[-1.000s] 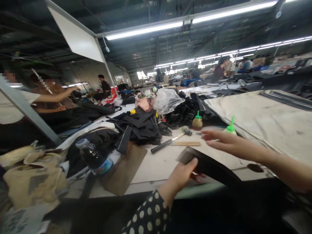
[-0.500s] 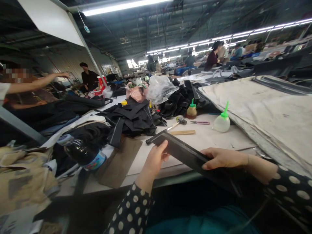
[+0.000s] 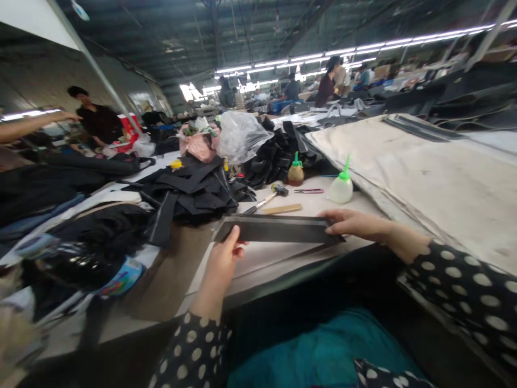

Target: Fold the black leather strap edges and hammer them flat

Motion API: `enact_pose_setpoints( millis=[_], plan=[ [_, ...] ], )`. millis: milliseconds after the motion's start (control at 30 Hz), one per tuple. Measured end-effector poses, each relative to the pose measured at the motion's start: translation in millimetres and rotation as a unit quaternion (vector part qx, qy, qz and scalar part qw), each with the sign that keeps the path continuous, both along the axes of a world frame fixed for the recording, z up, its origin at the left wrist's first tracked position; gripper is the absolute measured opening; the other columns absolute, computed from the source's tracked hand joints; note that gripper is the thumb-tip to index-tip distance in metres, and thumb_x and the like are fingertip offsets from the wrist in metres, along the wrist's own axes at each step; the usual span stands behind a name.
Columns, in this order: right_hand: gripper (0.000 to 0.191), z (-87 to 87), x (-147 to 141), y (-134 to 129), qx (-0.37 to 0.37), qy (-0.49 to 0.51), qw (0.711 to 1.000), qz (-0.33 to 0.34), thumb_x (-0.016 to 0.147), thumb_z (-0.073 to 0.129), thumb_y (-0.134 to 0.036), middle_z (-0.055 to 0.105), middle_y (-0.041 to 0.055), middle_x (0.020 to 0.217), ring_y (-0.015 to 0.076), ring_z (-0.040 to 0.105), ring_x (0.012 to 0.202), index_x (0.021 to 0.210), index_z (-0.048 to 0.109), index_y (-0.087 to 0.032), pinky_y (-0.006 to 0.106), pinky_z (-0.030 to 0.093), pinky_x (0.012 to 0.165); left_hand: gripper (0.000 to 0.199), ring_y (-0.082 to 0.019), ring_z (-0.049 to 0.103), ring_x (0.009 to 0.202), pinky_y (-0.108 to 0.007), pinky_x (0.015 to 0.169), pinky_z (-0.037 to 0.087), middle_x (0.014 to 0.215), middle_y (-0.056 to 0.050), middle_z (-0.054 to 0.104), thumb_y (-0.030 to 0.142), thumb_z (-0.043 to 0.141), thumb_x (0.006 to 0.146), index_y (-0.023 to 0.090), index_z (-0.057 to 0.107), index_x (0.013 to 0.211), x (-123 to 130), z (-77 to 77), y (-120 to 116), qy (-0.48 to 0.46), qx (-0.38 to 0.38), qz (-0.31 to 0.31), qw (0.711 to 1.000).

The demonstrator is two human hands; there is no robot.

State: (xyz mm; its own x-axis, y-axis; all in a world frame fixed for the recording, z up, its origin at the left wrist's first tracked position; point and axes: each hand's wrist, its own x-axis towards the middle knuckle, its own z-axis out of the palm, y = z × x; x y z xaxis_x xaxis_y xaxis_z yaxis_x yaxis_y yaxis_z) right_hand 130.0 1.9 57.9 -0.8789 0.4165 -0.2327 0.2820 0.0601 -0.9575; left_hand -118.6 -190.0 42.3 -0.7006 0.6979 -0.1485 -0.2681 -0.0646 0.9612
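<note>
Strip (image 3: 283, 230) now runs nearly level between the left hand (image 3: 222, 264) and the right hand (image 3: 361, 223), above the near part of the table (image 3: 317, 203). Half a second ago it slanted; a second ago the right hand was off it. For the work, this seems to mean both ends are under control, the face turned toward the wearer. The left fingers are closed on one end, thumb laid on the face; the right fingers pinch the other end, with little gap.

The strip is dark, matt, long and straight-edged, a paler band along its upper border; it barely sags, so it is probably fairly stiff. Beyond it lie a smooth flat stick (image 3: 283, 208), a hammer (image 3: 264, 199), slim pink snips (image 3: 309, 191) and two rounded bottles (image 3: 341, 189) with green spouts. Creased canvas (image 3: 416, 167) spreads at right; black scraps (image 3: 194, 186) heap at left, flat and angular.
</note>
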Motion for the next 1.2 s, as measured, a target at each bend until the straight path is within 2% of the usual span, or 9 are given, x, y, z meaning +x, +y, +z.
enact_pose_setpoints(
  millis=[133, 267, 433, 600, 733, 833, 900, 1067, 1200],
  plan=[
    [0.05, -4.9, -2, 2, -0.076, 0.084, 0.99, -0.078, 0.073, 0.065, -0.027, 0.061, 0.0043, 0.097, 0.0131, 0.058, 0.078, 0.121, 0.052, -0.019, 0.023, 0.05, 0.066, 0.028, -0.01, 0.057, 0.053, -0.016, 0.041, 0.038, 0.058, 0.0, 0.061, 0.032, 0.076, 0.06, 0.012, 0.06, 0.07, -7, -13.7, 3, -0.053, 0.016, 0.052, 0.997],
    [0.044, -4.7, -4, -1, -0.118, 0.09, 0.984, -0.094, 0.077, 0.061, -0.024, 0.062, 0.0038, 0.094, 0.0116, 0.059, 0.075, 0.12, 0.054, -0.02, 0.023, 0.051, 0.067, 0.015, -0.009, 0.057, 0.052, -0.016, 0.042, 0.042, 0.057, 0.002, 0.06, 0.023, 0.069, 0.071, 0.013, 0.059, 0.07, -9, -21.5, 2, -0.082, 0.017, 0.068, 0.994],
    [0.045, -6.3, -3, -1, -0.108, 0.086, 0.987, -0.083, 0.077, 0.061, -0.022, 0.062, 0.003, 0.102, 0.0101, 0.059, 0.08, 0.121, 0.053, -0.022, 0.018, 0.049, 0.067, 0.012, -0.009, 0.057, 0.054, -0.017, 0.045, 0.045, 0.058, 0.001, 0.059, 0.022, 0.065, 0.075, 0.013, 0.058, 0.07, -10, -23.1, 1, -0.071, 0.005, 0.073, 0.995],
    [0.05, -16.8, -8, 4, -0.116, 0.102, 0.986, -0.059, 0.071, 0.062, -0.014, 0.063, 0.0038, 0.099, 0.0113, 0.061, 0.08, 0.12, 0.05, -0.018, 0.02, 0.048, 0.069, 0.022, -0.011, 0.057, 0.057, -0.02, 0.048, 0.045, 0.062, 0.0, 0.06, 0.033, 0.065, 0.072, 0.013, 0.06, 0.079, -8, -27.6, 1, 0.019, -0.026, 0.062, 0.998],
    [0.05, -24.6, -14, 11, -0.06, 0.082, 0.988, -0.119, 0.065, 0.055, -0.003, 0.065, 0.0018, 0.082, 0.0104, 0.059, 0.067, 0.113, 0.051, -0.013, 0.019, 0.046, 0.061, 0.041, -0.015, 0.06, 0.071, -0.025, 0.061, 0.048, 0.08, -0.003, 0.064, 0.038, 0.069, 0.066, 0.014, 0.061, 0.099, -7, -29.6, -9, 0.135, -0.068, 0.063, 0.986],
    [0.049, -27.1, -14, 15, -0.04, 0.05, 0.988, -0.143, 0.064, 0.052, -0.001, 0.066, 0.0022, 0.08, 0.0112, 0.059, 0.065, 0.111, 0.051, -0.012, 0.019, 0.045, 0.058, 0.06, -0.017, 0.056, 0.095, -0.029, 0.079, 0.046, 0.109, -0.005, 0.057, 0.036, 0.063, 0.072, 0.023, 0.044, 0.128, -4, -20.5, -19, 0.354, -0.054, 0.137, 0.924],
    [0.048, -27.4, -12, 15, -0.039, 0.038, 0.988, -0.146, 0.065, 0.053, -0.004, 0.067, 0.0027, 0.082, 0.0113, 0.059, 0.065, 0.112, 0.051, -0.014, 0.019, 0.043, 0.054, 0.054, -0.019, 0.054, 0.099, -0.031, 0.082, 0.045, 0.112, -0.006, 0.054, 0.035, 0.059, 0.077, 0.023, 0.043, 0.128, 2, -10.6, -18, 0.483, -0.047, 0.134, 0.864],
    [0.048, -27.3, -11, 16, -0.047, 0.045, 0.986, -0.151, 0.066, 0.055, -0.007, 0.066, 0.0022, 0.081, 0.0098, 0.055, 0.062, 0.114, 0.051, -0.014, 0.018, 0.04, 0.052, 0.028, -0.019, 0.056, 0.094, -0.033, 0.083, 0.047, 0.103, -0.006, 0.059, 0.027, 0.051, 0.083, 0.021, 0.053, 0.11, 45, 4.7, 20, 0.622, -0.046, -0.164, 0.765],
    [0.05, -29.7, -10, 17, -0.057, 0.067, 0.986, -0.142, 0.066, 0.058, -0.009, 0.063, 0.0, 0.076, 0.0084, 0.051, 0.058, 0.116, 0.051, -0.013, 0.018, 0.038, 0.051, 0.027, -0.02, 0.053, 0.1, -0.035, 0.089, 0.044, 0.105, -0.005, 0.057, 0.025, 0.054, 0.082, 0.02, 0.052, 0.108, 80, -1.1, 63, 0.662, -0.055, -0.269, 0.698]
  ],
)
